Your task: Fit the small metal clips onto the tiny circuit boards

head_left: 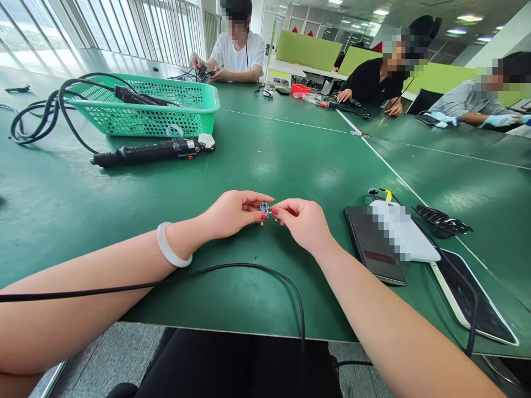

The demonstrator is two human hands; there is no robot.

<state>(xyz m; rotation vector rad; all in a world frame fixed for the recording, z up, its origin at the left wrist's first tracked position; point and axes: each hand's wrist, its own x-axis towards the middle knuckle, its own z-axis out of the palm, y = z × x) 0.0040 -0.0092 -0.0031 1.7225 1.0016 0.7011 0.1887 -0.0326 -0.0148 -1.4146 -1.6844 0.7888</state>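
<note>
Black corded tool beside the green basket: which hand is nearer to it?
Left. The black corded tool lies ahead and to the left of both; the left hand is closer, and the right hand sits farther right.

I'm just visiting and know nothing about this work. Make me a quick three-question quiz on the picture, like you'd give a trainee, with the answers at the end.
1. True or false: the left hand and right hand both have fingertips at a small part.
2. Which arm wears the white bangle? A) left B) right
3. Fill in: a long black tool lies on the table beside a green ____.

Key: 1. True. 2. A. 3. Basket.
</note>
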